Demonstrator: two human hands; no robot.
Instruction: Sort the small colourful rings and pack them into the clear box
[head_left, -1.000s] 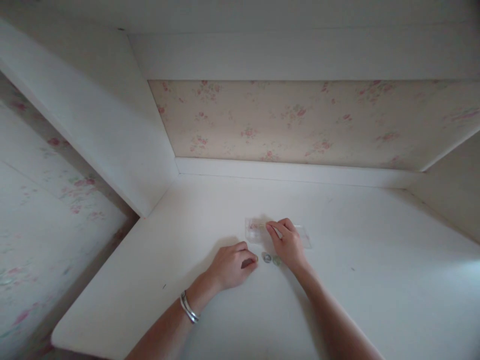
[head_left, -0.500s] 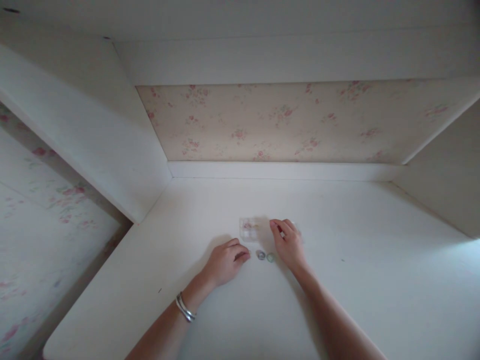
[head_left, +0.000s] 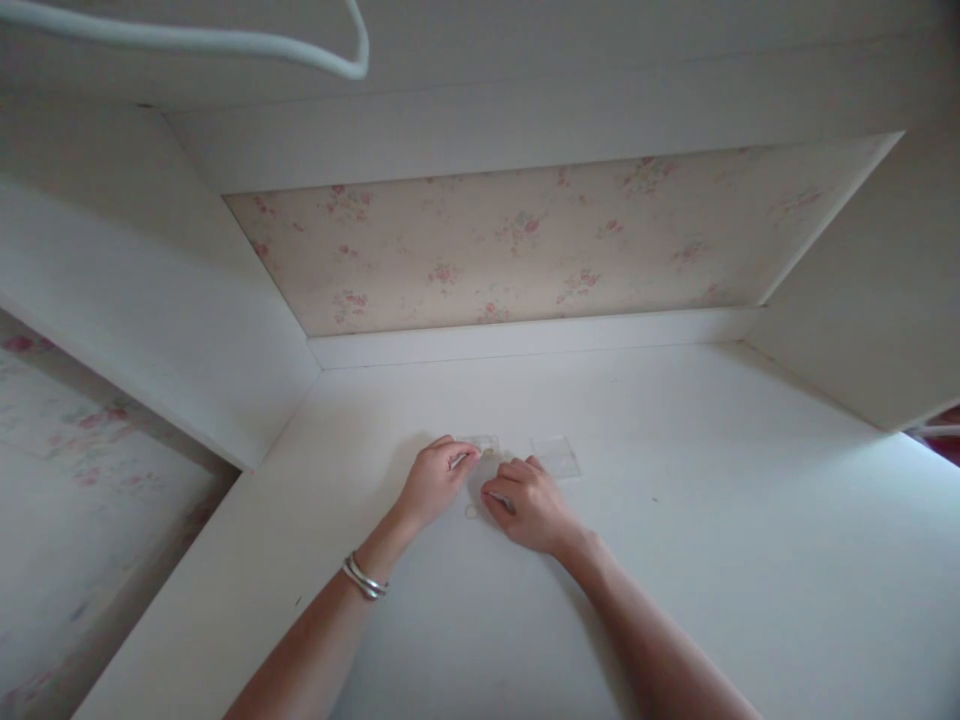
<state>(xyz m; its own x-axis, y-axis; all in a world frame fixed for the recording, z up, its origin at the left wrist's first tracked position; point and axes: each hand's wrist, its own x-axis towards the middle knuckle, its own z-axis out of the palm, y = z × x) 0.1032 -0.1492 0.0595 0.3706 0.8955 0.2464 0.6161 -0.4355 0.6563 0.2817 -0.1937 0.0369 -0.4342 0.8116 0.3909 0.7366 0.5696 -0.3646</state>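
Observation:
A small clear plastic box (head_left: 489, 441) lies on the white tabletop, partly covered by my left hand (head_left: 439, 482). That hand is closed, thumb and index fingertip pinched at the box's near side; anything between them is too small to make out. My right hand (head_left: 531, 502) is closed too, its fingertips pinched down at the tabletop, and what they hold is hidden. Just left of these fingertips lies a thin pale ring (head_left: 471, 511). Behind my right hand rests a flat, clear lid-like piece (head_left: 556, 457).
The white tabletop (head_left: 637, 590) runs back to a low ledge (head_left: 525, 335) below a flowered wall panel (head_left: 510, 250). White side panels stand left (head_left: 150, 270) and right (head_left: 847, 280). A white cable (head_left: 225, 42) hangs at the upper left.
My left hand has moved forward and left to the box. My right hand has come back and left to the tabletop, where the ring-like pieces were. The camera has tilted and a cable appears.

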